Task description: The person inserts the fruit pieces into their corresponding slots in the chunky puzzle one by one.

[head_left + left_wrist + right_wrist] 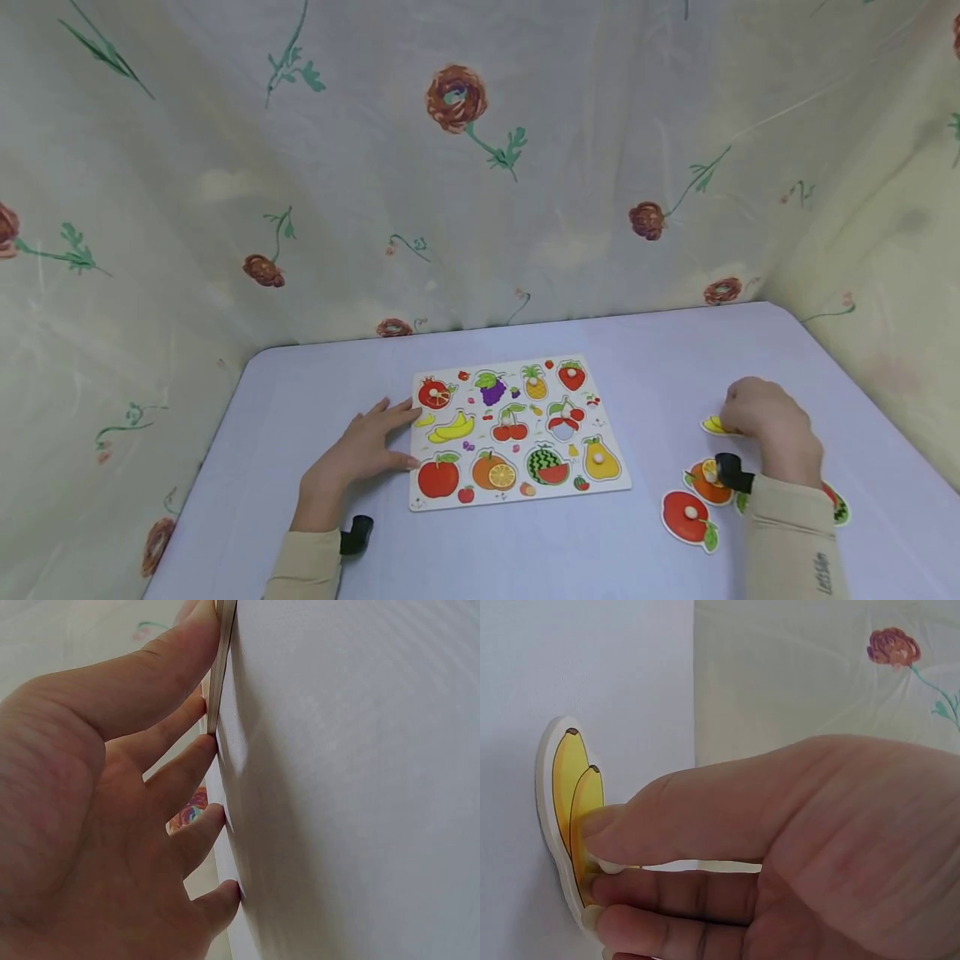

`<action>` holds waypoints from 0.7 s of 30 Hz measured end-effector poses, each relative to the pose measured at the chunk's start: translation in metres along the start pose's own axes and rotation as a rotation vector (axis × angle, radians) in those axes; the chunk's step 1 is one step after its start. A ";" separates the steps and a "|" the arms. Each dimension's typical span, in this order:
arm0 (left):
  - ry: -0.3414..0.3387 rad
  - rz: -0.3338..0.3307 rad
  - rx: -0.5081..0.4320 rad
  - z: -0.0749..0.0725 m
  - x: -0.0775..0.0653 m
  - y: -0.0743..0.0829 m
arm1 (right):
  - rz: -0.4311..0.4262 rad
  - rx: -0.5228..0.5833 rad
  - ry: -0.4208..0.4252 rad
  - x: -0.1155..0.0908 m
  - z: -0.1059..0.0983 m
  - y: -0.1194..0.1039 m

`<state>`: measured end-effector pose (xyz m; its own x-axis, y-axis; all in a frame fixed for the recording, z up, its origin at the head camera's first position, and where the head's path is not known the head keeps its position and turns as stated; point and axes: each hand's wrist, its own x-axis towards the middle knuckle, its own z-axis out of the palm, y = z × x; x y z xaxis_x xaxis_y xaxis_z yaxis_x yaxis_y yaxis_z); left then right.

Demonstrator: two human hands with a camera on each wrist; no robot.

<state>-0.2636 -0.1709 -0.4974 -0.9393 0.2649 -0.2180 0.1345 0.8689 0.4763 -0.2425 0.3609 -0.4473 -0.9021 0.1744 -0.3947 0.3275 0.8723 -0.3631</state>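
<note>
A white wooden fruit puzzle board [480, 497] lies on the table, printed with apple, banana, orange, watermelon and other fruits. My left hand [360, 446] rests at its left side, fingers spread; the thumb and forefinger touch the board's edge [218, 675] in the left wrist view. Over on the right, my right hand [768, 425] pinches a banana puzzle piece [571, 776] by its small white knob [611, 867], between thumb and fingers. In the head view the hand covers most of that banana piece, which is close over the tabletop.
Loose beside the right forearm lie an apple piece [682, 518] and an orange piece [705, 485]. A watermelon piece [842, 508] is partly hidden under the sleeve. Knobbed pieces such as the pear [600, 467] sit in the board. A flowered cloth [525, 242] hangs behind the table.
</note>
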 end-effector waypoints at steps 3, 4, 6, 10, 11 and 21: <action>0.000 0.001 0.000 0.000 0.000 0.000 | -0.013 -0.008 0.014 0.003 0.003 -0.003; -0.001 0.002 -0.001 -0.001 0.000 0.000 | -0.017 -0.009 0.018 0.004 0.003 -0.004; -0.003 0.004 -0.002 -0.001 0.000 0.000 | -0.023 -0.015 0.026 0.005 0.005 -0.007; -0.006 0.001 -0.004 -0.001 0.000 0.001 | -0.043 -0.037 0.047 0.007 0.008 -0.012; -0.006 0.000 -0.005 -0.001 0.000 0.001 | -0.051 -0.045 0.054 0.008 0.008 -0.015; -0.005 -0.002 -0.006 -0.002 0.000 -0.001 | -0.126 -0.091 0.083 0.009 0.013 -0.037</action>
<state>-0.2648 -0.1728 -0.4961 -0.9381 0.2651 -0.2230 0.1306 0.8668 0.4813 -0.2591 0.3247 -0.4483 -0.9556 0.0950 -0.2790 0.1873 0.9266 -0.3261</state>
